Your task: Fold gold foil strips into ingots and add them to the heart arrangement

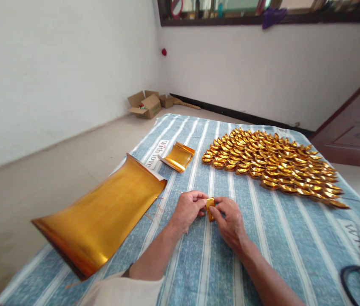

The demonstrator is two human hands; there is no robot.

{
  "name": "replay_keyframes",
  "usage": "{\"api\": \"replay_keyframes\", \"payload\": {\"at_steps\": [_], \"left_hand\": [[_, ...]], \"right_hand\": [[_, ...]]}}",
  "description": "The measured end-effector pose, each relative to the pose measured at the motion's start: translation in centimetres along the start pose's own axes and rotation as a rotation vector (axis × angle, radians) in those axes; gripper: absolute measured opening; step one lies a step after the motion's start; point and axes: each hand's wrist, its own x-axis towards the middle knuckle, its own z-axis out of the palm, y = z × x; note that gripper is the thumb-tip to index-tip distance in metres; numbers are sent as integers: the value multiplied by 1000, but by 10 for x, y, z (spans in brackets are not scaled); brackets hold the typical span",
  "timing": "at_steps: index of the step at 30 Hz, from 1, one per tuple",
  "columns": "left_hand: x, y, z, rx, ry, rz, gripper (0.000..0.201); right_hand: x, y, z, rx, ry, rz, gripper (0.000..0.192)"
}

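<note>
Both hands, the left hand (188, 208) and the right hand (228, 220), pinch one small gold foil piece (210, 208) near the striped cloth (272, 238) (folding seems half done); next, I judge, firm creasing.

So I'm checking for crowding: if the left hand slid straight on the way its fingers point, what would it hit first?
Probably the right hand: the left hand points across at it, and both pinch the small folded gold foil piece between them.
</note>
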Motion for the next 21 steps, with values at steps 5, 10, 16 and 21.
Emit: {"api": "replay_keyframes", "payload": {"at_steps": [5,10,16,21], "left_hand": [[-1,-1,-3,-157,-24,-15,15],[-1,-3,-3,-239,-57,-7,19],[-1,-5,-2,-319,-94,-16,21],[-2,-6,0,-336,-108,-25,25]], "right_hand": [[1,-5,-3,140,-15,120,30],[0,-9,-4,281,5,318,30],[2,-13,-6,314,50,379,27],[3,-13,-7,280,99,354,26]]}}
